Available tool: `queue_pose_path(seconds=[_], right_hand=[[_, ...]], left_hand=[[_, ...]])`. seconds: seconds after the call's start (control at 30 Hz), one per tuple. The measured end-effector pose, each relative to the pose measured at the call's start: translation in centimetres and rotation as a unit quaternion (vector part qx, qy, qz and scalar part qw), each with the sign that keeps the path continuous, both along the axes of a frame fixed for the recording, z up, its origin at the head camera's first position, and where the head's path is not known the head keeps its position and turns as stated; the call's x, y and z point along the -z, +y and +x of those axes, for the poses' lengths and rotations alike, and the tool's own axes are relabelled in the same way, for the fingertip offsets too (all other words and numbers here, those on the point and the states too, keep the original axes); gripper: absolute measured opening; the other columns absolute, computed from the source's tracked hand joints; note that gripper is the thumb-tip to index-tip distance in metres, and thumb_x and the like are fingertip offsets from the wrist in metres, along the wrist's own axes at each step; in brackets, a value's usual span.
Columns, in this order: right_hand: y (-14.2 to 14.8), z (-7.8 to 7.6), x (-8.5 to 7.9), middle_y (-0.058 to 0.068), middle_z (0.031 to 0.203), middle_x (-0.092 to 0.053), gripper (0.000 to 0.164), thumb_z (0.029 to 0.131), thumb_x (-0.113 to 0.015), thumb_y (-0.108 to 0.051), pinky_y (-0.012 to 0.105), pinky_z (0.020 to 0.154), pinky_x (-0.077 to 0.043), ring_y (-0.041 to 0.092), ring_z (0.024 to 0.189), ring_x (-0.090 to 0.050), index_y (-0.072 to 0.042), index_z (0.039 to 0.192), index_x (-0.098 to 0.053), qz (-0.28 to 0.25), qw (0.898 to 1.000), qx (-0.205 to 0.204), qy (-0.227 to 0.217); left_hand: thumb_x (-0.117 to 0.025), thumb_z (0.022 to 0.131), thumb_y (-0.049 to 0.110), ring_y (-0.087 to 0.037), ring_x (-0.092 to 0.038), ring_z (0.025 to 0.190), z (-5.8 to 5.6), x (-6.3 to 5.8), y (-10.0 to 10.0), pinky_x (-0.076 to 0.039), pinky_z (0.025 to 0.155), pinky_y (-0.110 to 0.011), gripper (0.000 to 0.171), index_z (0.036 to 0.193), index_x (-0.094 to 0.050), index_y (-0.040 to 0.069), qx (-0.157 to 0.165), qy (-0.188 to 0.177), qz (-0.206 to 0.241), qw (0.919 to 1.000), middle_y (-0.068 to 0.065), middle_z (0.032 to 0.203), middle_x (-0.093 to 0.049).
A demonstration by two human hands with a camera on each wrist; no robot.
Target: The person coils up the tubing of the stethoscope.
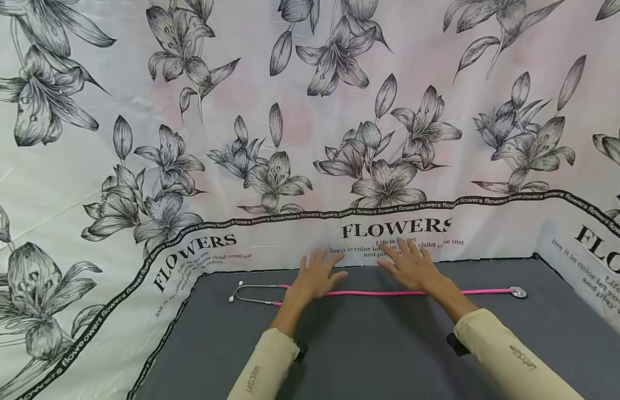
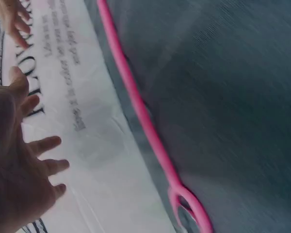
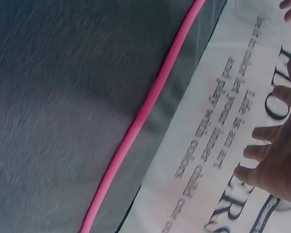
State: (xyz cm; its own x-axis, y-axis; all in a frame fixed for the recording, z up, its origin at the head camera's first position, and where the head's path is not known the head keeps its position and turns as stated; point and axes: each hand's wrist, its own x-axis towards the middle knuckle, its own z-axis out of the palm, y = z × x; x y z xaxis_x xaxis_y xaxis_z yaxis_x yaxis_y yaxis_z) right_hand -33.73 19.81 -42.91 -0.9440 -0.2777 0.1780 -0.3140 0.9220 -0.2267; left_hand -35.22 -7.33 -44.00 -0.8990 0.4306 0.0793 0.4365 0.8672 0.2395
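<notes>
A stethoscope with pink tubing lies stretched out across the grey table near its back edge. Its metal earpieces point left, and the round chest piece is at the right end. Above the tubing on the left is my left hand, fingers spread and holding nothing. My right hand hovers farther right over the back edge, also with spread fingers. In the left wrist view the tubing splits into two branches. The right wrist view shows a plain run of pink tube, apart from the fingers.
Behind the grey table surface hangs a white cloth printed with lilies and "FLOWERS" lettering, which also runs along both sides. Dark straps circle the wrists below cream sleeves.
</notes>
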Motion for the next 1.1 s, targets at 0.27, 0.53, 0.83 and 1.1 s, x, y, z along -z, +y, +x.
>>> queue_pose_path(seconds=[0.27, 0.53, 0.83, 1.1], right_hand=[[-4.7, -0.9, 0.3, 0.03, 0.162, -0.04, 0.054, 0.112, -0.044, -0.041, 0.077, 0.115, -0.029, 0.055, 0.15, -0.037, -0.016, 0.159, -0.044, -0.011, 0.997, -0.06, -0.044], [-10.0, -0.6, 0.9, 0.02, 0.136, -0.066, 0.042, 0.11, -0.054, -0.028, 0.061, 0.1, -0.051, 0.04, 0.122, -0.065, -0.011, 0.148, -0.056, -0.016, 0.989, -0.139, -0.056], [-14.0, -0.2, 2.3, 0.013, 0.132, -0.067, 0.036, 0.105, -0.063, -0.02, 0.056, 0.105, -0.051, 0.034, 0.128, -0.063, -0.012, 0.139, -0.063, -0.002, 0.983, -0.142, -0.115], [-14.8, -0.1, 4.6, 0.018, 0.128, -0.061, 0.035, 0.094, -0.073, -0.002, 0.067, 0.104, -0.048, 0.042, 0.126, -0.058, -0.012, 0.127, -0.068, 0.026, 0.988, -0.115, -0.103]], left_hand=[[-0.069, 0.099, 0.046, -0.035, -0.048, 0.148, -0.6, 1.1, -7.5, -0.02, 0.124, -0.071, 0.065, 0.154, -0.051, 0.017, -0.016, -0.052, -0.029, 0.9981, -0.017, 0.155, -0.056], [-0.094, 0.077, 0.026, -0.042, -0.049, 0.145, -1.2, 2.1, -13.3, -0.029, 0.12, -0.07, 0.087, 0.152, -0.053, 0.011, -0.03, -0.081, -0.05, 0.995, -0.02, 0.155, -0.052], [-0.09, 0.078, 0.005, -0.043, -0.056, 0.137, -1.1, 3.6, -14.8, -0.039, 0.112, -0.072, 0.068, 0.14, -0.063, 0.012, -0.024, -0.059, -0.05, 0.9967, -0.019, 0.145, -0.059], [-0.083, 0.084, 0.002, -0.048, -0.058, 0.13, -1.1, 4.0, -14.5, -0.039, 0.112, -0.072, 0.055, 0.134, -0.065, 0.016, -0.035, -0.017, -0.067, 0.997, -0.019, 0.137, -0.061]])
